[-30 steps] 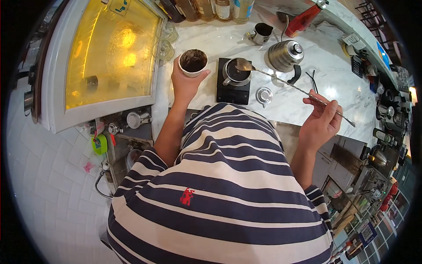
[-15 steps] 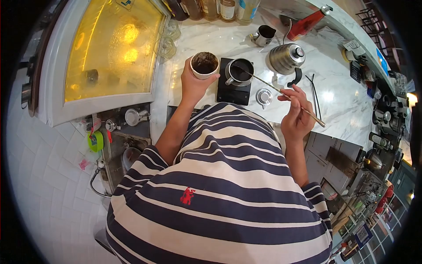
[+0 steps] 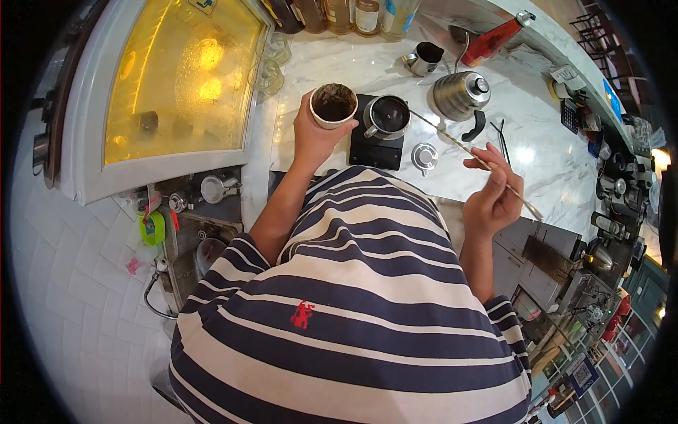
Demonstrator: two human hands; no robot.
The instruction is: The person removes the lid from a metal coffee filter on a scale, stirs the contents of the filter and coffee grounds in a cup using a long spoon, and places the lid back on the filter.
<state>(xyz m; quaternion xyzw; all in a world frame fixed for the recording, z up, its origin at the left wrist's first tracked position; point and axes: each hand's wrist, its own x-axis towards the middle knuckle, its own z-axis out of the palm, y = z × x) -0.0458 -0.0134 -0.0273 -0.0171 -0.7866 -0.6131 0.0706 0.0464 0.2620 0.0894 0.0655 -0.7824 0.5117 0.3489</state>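
A white paper cup [image 3: 333, 106] with dark brown contents is held by my left hand [image 3: 316, 138], just left of the scale. My right hand [image 3: 492, 194] pinches a long twisted metal spoon [image 3: 452, 138], whose far end reaches the right rim of a metal cup [image 3: 388, 117]; its bowl is hard to make out there. Dark liquid fills part of that metal cup, which stands on the black scale [image 3: 376, 153]. On the counter to the right of the scale lies a small round metal lid or strainer [image 3: 424, 157].
Behind the scale stand a steel gooseneck kettle [image 3: 456, 95] and a small metal pitcher [image 3: 424, 59]. Black sticks [image 3: 502, 140] lie at the right on the marble counter [image 3: 551, 169]. Glasses [image 3: 267, 75] and bottles [image 3: 339, 15] are at the back left, beside a yellow-lit glass door [image 3: 180, 81].
My left hand and the paper cup have shifted right, nearer the scale. The spoon's end dipped into the metal cup, then moved to its right rim. My right hand moved left, then slightly back right.
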